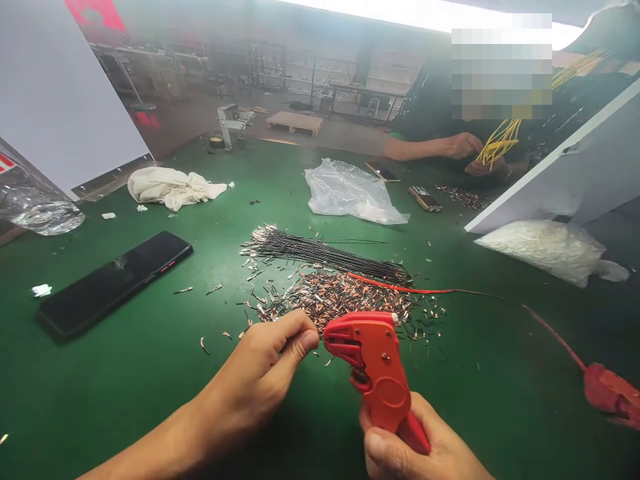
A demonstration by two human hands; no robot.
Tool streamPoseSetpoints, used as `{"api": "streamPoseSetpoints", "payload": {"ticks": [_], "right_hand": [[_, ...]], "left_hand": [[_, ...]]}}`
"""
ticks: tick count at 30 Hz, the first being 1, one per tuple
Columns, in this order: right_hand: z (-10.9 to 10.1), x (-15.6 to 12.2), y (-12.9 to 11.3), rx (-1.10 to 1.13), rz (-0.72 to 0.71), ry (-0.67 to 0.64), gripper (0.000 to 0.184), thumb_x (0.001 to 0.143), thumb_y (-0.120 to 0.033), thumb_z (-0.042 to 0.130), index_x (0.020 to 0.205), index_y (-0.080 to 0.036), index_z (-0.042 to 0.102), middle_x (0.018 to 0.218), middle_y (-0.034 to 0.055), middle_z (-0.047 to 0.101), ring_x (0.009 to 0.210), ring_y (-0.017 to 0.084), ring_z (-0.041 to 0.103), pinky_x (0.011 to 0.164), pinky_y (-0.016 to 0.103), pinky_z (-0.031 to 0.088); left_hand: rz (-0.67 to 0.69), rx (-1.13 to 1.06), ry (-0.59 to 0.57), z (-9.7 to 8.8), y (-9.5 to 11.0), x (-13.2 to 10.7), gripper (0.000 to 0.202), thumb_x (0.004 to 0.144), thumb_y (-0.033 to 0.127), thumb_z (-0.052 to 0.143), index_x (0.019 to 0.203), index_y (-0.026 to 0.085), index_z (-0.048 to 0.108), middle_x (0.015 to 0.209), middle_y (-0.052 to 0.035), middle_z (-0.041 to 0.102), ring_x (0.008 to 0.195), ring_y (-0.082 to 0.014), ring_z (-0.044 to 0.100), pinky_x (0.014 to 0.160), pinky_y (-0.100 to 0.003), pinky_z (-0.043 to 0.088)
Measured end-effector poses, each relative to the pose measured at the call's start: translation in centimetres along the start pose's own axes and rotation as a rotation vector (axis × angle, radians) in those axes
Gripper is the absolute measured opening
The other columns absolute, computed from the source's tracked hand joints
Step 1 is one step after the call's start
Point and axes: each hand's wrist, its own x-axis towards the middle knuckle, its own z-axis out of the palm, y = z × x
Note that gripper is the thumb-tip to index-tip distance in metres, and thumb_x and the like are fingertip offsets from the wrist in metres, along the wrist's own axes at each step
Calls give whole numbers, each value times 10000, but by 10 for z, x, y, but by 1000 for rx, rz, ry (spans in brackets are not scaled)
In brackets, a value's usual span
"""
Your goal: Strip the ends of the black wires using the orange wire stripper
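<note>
My right hand (415, 447) is wrapped around the handles of a red wire stripper (385, 373), held upright with its jaws pointing left. My left hand (280, 360) is pinched closed right beside those jaws; what its fingertips hold, if anything, is hidden. Just beyond both hands lies a heap of short cut wire bits and copper ends (335, 300). Behind the heap rests a bundle of thin black wires (325, 252), with bright metallic ends at the left.
A black phone (117, 283) lies at left, near a white cloth (170, 188) and a plastic bottle (40, 207). Behind the wires is a clear plastic bag (353, 190). Another red tool (613, 393) sits far right. Across the table, a co-worker's hands hold yellow wires (500, 143).
</note>
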Motion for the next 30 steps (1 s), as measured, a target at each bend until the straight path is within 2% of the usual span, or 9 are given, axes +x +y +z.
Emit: {"api": "streamPoseSetpoints", "payload": {"ticks": [3, 8, 12, 14, 19, 24, 27, 30], "right_hand": [[-1, 3, 5, 37, -12, -21, 607, 673, -714, 722, 751, -172, 461, 580, -73, 378, 503, 50, 297, 480, 222, 217], [-4, 5, 8, 137, 49, -22, 599, 647, -690, 758, 716, -196, 428, 542, -100, 341, 464, 36, 272, 432, 187, 220], [-6, 5, 3, 254, 117, -35, 516, 740, -589, 748, 760, -222, 385, 499, -135, 319, 400, 24, 180, 388, 175, 156], [-6, 5, 2, 303, 96, -79, 476, 756, -534, 759, 773, -214, 407, 513, -130, 334, 402, 22, 199, 398, 174, 177], [-6, 8, 9, 374, 0, -216, 427, 755, -471, 773, 804, -168, 476, 631, -57, 438, 531, 47, 350, 541, 207, 292], [-15, 8, 14, 281, -148, -305, 455, 813, -457, 720, 1044, -113, 533, 763, 35, 573, 663, 109, 487, 639, 258, 352], [-19, 7, 11, 312, -169, -289, 489, 800, -399, 730, 1138, -110, 529, 806, 55, 625, 689, 129, 538, 656, 272, 379], [-20, 5, 7, 424, -154, -253, 472, 759, -290, 732, 1152, -107, 546, 810, 65, 662, 695, 162, 598, 675, 311, 425]], "left_hand": [[-48, -20, -44, 1, -6, 3, 326, 977, 385, 389, 729, 195, 484, 600, 62, 367, 553, -103, 317, 507, -220, 279], [-100, -93, -67, 4, -15, 6, 345, 986, 413, 372, 723, 197, 436, 642, 61, 344, 580, -103, 287, 511, -214, 259], [-144, -177, -85, 6, -18, 7, 346, 969, 435, 394, 707, 209, 402, 611, 75, 296, 524, -95, 249, 458, -210, 219], [-138, -184, -81, 7, -18, 7, 329, 963, 429, 406, 720, 208, 423, 605, 77, 299, 521, -96, 256, 460, -212, 224], [-75, -79, 11, 13, -15, 5, 310, 963, 387, 395, 738, 193, 487, 628, 58, 388, 583, -108, 331, 544, -225, 310], [12, 29, 140, 12, -11, 2, 284, 965, 346, 412, 768, 191, 546, 650, 42, 510, 594, -107, 436, 574, -218, 374], [90, 115, 233, 11, -10, 2, 259, 962, 290, 440, 748, 194, 549, 618, 53, 512, 552, -93, 454, 538, -198, 384], [189, 200, 295, 11, -10, 2, 219, 955, 219, 458, 762, 190, 557, 628, 51, 542, 545, -84, 498, 535, -182, 411]]}}
